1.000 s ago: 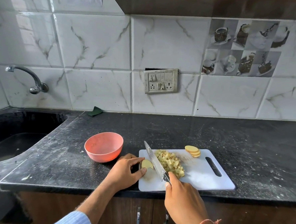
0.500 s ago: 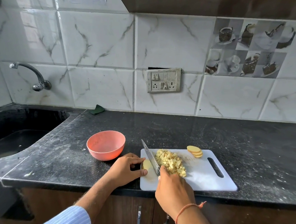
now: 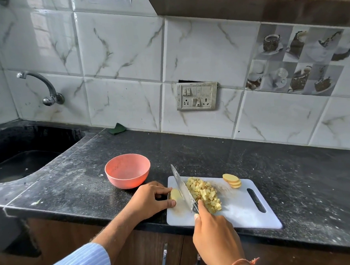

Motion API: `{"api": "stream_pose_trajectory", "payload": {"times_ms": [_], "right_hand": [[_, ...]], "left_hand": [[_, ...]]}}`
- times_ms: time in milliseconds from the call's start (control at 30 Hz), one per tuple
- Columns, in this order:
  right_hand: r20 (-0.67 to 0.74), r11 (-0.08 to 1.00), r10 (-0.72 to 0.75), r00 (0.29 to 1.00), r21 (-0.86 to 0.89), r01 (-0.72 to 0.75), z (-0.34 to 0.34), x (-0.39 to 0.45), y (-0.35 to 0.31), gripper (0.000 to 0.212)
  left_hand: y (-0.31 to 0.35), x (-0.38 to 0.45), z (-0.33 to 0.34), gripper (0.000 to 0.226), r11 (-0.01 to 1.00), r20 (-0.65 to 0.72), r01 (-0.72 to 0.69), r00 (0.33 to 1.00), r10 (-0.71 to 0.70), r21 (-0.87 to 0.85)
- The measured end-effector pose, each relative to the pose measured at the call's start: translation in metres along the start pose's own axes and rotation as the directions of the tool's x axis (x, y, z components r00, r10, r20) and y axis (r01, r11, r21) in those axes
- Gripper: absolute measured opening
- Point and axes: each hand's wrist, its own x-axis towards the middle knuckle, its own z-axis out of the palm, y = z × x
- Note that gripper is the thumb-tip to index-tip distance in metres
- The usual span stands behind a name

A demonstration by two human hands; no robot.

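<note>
On the white board's (image 3: 242,214) left end, your left hand (image 3: 151,201) pinches the potato piece (image 3: 175,194) right beside the knife (image 3: 182,190) your right hand (image 3: 215,234) grips — 1 slip could nick fingertips.

Our left hand (image 3: 151,199) lies palm down, thumb and curled fingers pinching the potato piece (image 3: 175,194); our right hand (image 3: 215,230) grips the knife (image 3: 182,188), index finger stretched along it, both forearms bare.
</note>
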Motion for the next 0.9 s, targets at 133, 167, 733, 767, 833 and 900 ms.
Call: {"api": "stream_pose_trajectory", "payload": {"times_ms": [133,167,733,767,833,900], "right_hand": [[0.011,1.000,-0.019,1.000,0.001,0.019,0.002,0.002,-0.002,0.056],[0.015,1.000,-0.019,1.000,0.004,0.019,0.003,0.004,-0.003,0.056],[0.048,0.996,0.011,0.999,-0.090,-0.007,0.005,-0.005,-0.002,0.061],[0.040,0.997,0.010,0.999,-0.077,-0.007,0.004,-0.004,-0.003,0.060],[0.019,0.998,0.006,1.000,-0.059,-0.005,0.003,-0.002,-0.004,0.057],[0.003,0.999,0.002,1.000,-0.048,-0.002,0.000,-0.002,-0.005,0.056]], "left_hand": [[-0.002,0.001,0.000,0.059,1.000,0.017,0.001,1.000,-0.001,0.003],[-0.002,0.001,0.000,0.058,1.000,0.023,0.002,1.000,-0.002,0.000],[0.005,-0.002,-0.003,0.053,1.000,0.009,0.007,1.000,-0.007,0.018],[0.005,-0.002,-0.003,0.053,1.000,0.008,0.008,1.000,-0.008,0.018],[0.005,-0.004,-0.002,0.051,1.000,-0.001,0.013,1.000,-0.013,0.010],[0.005,-0.004,-0.001,0.049,1.000,-0.012,0.014,1.000,-0.013,0.005]]}}
